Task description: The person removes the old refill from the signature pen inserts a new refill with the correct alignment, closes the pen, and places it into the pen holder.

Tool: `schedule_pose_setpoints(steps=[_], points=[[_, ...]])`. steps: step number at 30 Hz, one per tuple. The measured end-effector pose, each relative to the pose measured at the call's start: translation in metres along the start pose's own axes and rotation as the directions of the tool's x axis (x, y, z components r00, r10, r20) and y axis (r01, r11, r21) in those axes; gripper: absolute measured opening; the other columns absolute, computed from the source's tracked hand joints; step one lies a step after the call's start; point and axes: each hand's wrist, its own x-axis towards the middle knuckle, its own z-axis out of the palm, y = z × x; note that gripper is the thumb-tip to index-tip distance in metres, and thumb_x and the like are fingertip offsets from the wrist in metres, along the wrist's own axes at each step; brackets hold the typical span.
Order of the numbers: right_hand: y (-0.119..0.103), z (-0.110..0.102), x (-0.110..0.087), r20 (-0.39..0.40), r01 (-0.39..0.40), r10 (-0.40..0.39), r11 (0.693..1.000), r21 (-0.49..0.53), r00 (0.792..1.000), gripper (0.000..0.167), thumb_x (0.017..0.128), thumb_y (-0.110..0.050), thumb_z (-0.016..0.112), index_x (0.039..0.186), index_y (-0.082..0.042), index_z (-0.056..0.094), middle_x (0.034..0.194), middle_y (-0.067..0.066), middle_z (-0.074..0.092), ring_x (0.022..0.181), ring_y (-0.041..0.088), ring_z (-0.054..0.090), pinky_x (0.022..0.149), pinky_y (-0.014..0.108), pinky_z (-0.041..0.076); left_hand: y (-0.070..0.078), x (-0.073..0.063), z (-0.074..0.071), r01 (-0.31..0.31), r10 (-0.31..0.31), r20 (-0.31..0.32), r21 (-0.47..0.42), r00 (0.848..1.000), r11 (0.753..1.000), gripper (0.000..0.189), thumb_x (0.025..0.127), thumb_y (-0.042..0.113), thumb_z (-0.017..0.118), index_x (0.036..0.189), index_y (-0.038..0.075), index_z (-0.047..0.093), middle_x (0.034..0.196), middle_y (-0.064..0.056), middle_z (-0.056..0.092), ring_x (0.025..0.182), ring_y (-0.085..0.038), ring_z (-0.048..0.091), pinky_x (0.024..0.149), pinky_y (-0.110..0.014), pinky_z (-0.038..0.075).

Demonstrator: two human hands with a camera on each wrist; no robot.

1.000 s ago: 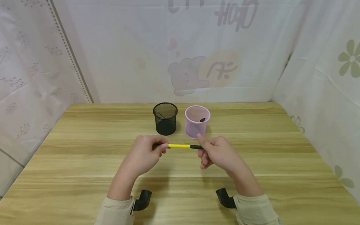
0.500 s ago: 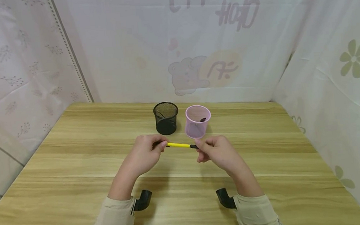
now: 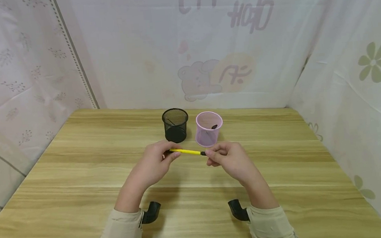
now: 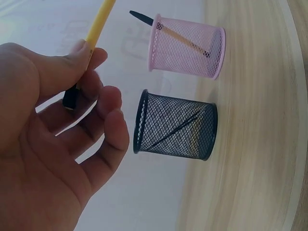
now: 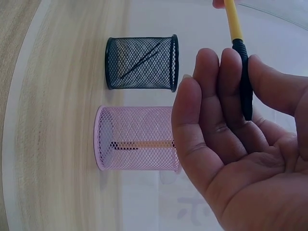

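In the head view a pen (image 3: 190, 152) with a yellow barrel lies level between my two hands, in front of the cups. My left hand (image 3: 155, 161) pinches the yellow barrel between thumb and forefinger; the pen's black end (image 4: 70, 98) shows below the thumb in the left wrist view. My right hand (image 3: 229, 159) pinches the ribbed black grip (image 5: 244, 79) at the other end, its other fingers curled beside it. Behind the hands stand a black mesh cup (image 3: 176, 131) with a thin black stick (image 4: 175, 130) inside, and a pink mesh cup (image 3: 207, 137) holding another yellow-and-black pen (image 4: 185, 39).
The cups stand upright side by side on the wood-grain table (image 3: 110, 130). A printed curtain (image 3: 131, 63) hangs behind the table and along both sides. Black curved pieces (image 3: 152, 212) stick out from the sleeves at both wrists.
The right hand has shifted slightly left along the pen, its fingers drawn in more around the black grip. At the left hand, more of the yellow barrel shows and the fingers have shifted a little.
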Motion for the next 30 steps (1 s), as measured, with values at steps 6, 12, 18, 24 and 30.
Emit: schedule_pose_setpoints(steps=[6,12,18,24,30], points=[[-0.0007,0.0002,-0.0006,-0.023,0.010,-0.010,1.000,-0.030,1.000,0.011,0.101,-0.012,0.072,0.106,-0.001,0.070,0.101,0.012,0.081,0.094,0.020,0.074,0.090,0.036,0.059,0.0000,0.0000,0.0005,-0.010,0.011,-0.019,0.018,1.000,1.000,0.016,0.102,0.014,0.072,0.116,0.009,0.078,0.100,-0.003,0.074,0.077,-0.014,0.056,0.067,-0.027,0.049],[-0.0012,-0.0019,-0.0021,0.006,0.017,-0.016,0.998,-0.063,1.000,0.028,0.104,-0.022,0.070,0.128,-0.007,0.070,0.121,0.012,0.077,0.106,0.021,0.073,0.094,0.041,0.059,-0.0001,0.0001,0.0011,-0.007,0.008,-0.031,0.026,0.999,1.000,0.016,0.102,0.014,0.072,0.116,0.010,0.079,0.100,-0.003,0.075,0.078,-0.014,0.057,0.068,-0.028,0.050],[0.0004,-0.0005,-0.0005,0.047,0.015,-0.013,0.998,-0.053,0.999,0.039,0.114,-0.030,0.050,0.118,0.000,0.075,0.105,0.013,0.078,0.097,0.020,0.074,0.096,0.043,0.059,0.0012,-0.0007,0.0012,-0.016,0.017,-0.026,0.013,1.000,1.000,0.015,0.101,0.012,0.073,0.114,0.011,0.079,0.098,-0.002,0.074,0.078,-0.014,0.056,0.068,-0.027,0.049],[0.0003,0.0000,-0.0027,0.082,0.019,-0.013,0.998,-0.066,0.997,0.034,0.113,-0.022,0.053,0.104,0.002,0.074,0.086,0.005,0.071,0.086,0.016,0.069,0.093,0.040,0.060,0.0011,-0.0012,0.0014,-0.028,0.029,-0.027,0.014,0.999,0.999,0.014,0.101,0.012,0.073,0.113,0.011,0.079,0.098,-0.002,0.074,0.078,-0.014,0.056,0.068,-0.027,0.049],[0.0001,-0.0006,-0.0028,0.061,0.023,-0.017,0.996,-0.091,0.998,0.024,0.110,-0.019,0.058,0.108,0.000,0.072,0.092,0.007,0.068,0.090,0.017,0.067,0.091,0.039,0.058,0.0001,-0.0008,0.0013,-0.040,0.041,-0.024,0.015,0.999,0.999,0.013,0.100,0.012,0.074,0.112,0.011,0.079,0.097,-0.002,0.075,0.077,-0.014,0.057,0.068,-0.026,0.049]])
